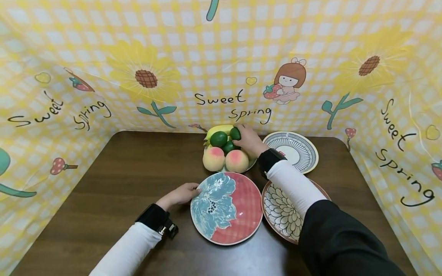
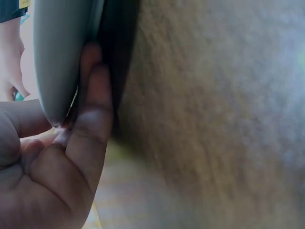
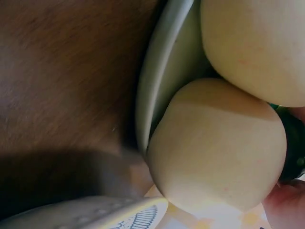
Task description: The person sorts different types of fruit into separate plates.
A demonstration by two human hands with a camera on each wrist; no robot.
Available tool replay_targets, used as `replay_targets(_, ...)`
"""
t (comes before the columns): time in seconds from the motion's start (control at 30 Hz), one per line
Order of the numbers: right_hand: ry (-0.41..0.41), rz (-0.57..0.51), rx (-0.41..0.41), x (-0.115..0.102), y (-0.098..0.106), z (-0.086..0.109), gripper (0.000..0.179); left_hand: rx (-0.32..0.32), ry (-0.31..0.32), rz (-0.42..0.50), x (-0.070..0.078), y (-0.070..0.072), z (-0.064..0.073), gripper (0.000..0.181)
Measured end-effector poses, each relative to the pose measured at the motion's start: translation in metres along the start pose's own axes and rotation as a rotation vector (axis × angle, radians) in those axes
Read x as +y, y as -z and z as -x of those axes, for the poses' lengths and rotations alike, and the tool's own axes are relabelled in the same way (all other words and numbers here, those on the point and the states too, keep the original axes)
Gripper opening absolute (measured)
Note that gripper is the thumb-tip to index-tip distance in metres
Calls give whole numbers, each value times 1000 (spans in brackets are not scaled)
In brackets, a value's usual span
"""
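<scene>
My left hand pinches the left rim of a round plate with a red ground and a large blue flower. In the left wrist view the fingers lie under the pale plate edge, and the thumb is on its other side. At the back, my right hand grips a dark green oval fruit between thumb and fingers, over a fruit-filled dish. Two peaches, more green fruits and yellow bananas lie there. The right wrist view shows the peaches close up, partly hiding the green fruit.
A white plate with a dark line pattern stands at the back right. In front of it, a brown-rimmed petal-patterned plate lies partly beneath my right forearm. Yellow checked cloth walls the brown wooden table at the back and sides.
</scene>
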State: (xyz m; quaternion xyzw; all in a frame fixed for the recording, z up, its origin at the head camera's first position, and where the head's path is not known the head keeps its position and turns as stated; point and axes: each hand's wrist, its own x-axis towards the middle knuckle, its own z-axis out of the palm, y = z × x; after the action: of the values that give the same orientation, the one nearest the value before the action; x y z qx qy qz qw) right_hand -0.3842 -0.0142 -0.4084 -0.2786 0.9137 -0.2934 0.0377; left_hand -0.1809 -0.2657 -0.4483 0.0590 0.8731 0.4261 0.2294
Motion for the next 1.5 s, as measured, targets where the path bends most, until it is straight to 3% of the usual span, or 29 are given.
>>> replay_targets(0.17,11,-41,25,-3,12,20,66,-44,46,38,-2,-5,-5,33)
replay_targets(0.4,207,-5,10,-30,41,65,61,4,72,13,-1,-1,-11,34)
replay_targets(0.5,300,16,-53,-38,37,89,57,2,71,22,-5,-4,-11,33)
replay_targets(0.63,391,42,-131,-47,25,105,52,5,65,25,-4,1,-9,33)
replay_targets(0.87,393,73,-213,-49,-1,122,55,8,67,19,-3,-3,-9,32)
replay_targets(1.1,462,184,-248,-43,-23,131,56,-17,74,26,0,-4,-9,33)
replay_targets(1.5,468,168,-280,-28,-33,129,58,-43,98,14,2,0,-9,37)
